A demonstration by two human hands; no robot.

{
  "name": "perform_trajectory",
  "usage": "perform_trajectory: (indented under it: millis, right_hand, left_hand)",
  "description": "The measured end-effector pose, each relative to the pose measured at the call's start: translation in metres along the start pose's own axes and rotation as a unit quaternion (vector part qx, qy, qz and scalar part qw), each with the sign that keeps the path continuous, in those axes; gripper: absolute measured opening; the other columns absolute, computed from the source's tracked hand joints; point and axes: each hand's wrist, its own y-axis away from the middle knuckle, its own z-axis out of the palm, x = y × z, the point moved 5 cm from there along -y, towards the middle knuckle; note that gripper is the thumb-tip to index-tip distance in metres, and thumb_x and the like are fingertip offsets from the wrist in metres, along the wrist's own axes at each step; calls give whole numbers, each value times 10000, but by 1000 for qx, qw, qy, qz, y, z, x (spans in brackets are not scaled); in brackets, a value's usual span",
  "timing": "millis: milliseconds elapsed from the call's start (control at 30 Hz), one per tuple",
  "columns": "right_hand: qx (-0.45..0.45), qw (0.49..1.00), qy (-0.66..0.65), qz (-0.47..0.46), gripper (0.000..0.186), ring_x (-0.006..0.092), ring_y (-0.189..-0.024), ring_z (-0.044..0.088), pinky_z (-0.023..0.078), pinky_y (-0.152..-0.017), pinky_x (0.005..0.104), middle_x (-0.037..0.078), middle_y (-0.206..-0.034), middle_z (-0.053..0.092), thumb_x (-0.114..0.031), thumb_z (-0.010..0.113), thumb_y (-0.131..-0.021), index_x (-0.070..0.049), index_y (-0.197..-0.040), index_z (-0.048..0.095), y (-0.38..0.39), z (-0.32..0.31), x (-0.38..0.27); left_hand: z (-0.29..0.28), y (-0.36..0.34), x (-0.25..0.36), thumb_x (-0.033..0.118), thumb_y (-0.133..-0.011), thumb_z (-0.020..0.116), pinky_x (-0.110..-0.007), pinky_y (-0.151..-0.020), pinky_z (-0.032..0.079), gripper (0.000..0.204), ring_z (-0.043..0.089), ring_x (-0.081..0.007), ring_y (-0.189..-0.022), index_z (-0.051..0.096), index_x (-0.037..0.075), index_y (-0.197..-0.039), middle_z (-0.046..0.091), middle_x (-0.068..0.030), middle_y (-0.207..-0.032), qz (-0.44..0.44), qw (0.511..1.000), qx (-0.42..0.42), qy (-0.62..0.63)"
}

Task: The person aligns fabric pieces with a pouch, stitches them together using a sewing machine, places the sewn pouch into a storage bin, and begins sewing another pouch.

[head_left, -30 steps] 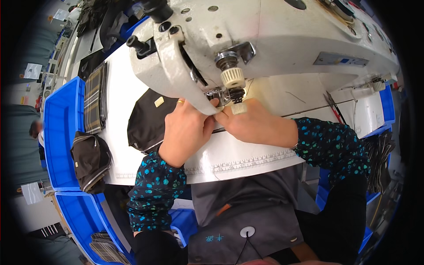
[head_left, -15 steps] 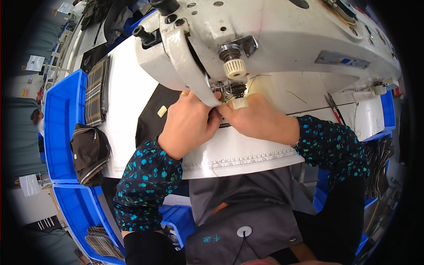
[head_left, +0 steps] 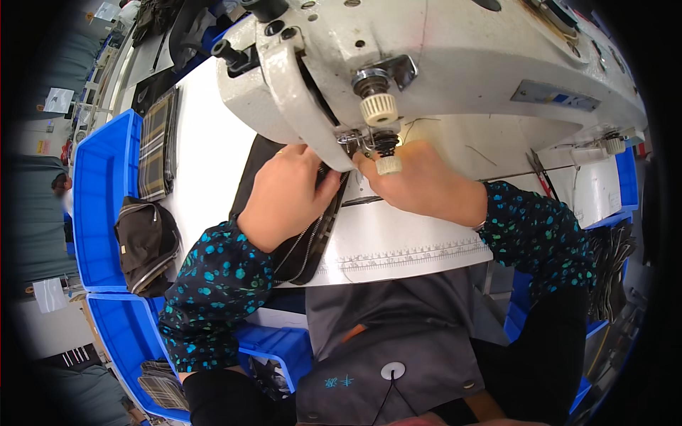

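A white sewing machine stands over the white table. Under its needle end lies a dark brown cloth piece with a zipper along its edge and a plaid strip beside it. My left hand grips this cloth just left of the presser foot, thumb against bent fingers. My right hand is closed at the right side of the needle area, its fingertips pressed together. The machine's knob and needle parts partly cover those fingertips, so what they pinch cannot be made out.
Red-handled scissors lie to the right. A printed ruler scale runs along the table's front edge. At left, a blue bin stands beside folded plaid cloth and a brown zippered pouch. More dark pieces hang at right.
My left hand has moved left and a little nearer to me. The cloth has swung round with it, bringing the zipper and plaid strip into view. My right hand has barely shifted.
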Motion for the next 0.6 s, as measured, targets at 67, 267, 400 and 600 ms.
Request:
perform_trajectory:
  millis: [67,267,400,600]
  right_hand:
    - [4,1000,-10,5,340,277,-560,646,486,-470,400,72,-735,649,-107,654,-872,-54,-1208,668,-1,-1,0]
    - [-9,999,-20,30,140,269,-632,680,509,-505,400,111,-701,607,-190,669,-846,-67,-849,736,-4,-10,0]
    - [83,996,-3,-42,205,248,-623,666,513,-508,381,85,-790,622,-193,669,-823,-48,-967,678,-10,-22,-10]
    - [15,991,26,-129,199,145,-765,663,502,-519,297,22,-1012,641,-136,639,-816,-91,-1008,668,1,-18,-19]
  left_hand:
    - [0,1,-8,150,-932,714,-409,-628,485,188,625,-329,-690,598,2,-931,615,-149,-741,-14,1000,-7,11]
    - [24,20,-45,165,-971,700,-265,-572,527,192,573,-104,-623,583,19,-927,613,-36,-728,-289,879,-159,345]
    - [23,21,-43,153,-972,707,-217,-540,502,208,535,-34,-646,562,30,-890,578,19,-739,-273,875,-136,375]
    - [-4,12,-1,101,-786,786,-365,-666,554,220,648,-237,-915,655,39,-951,652,-54,-930,-41,993,10,-112]
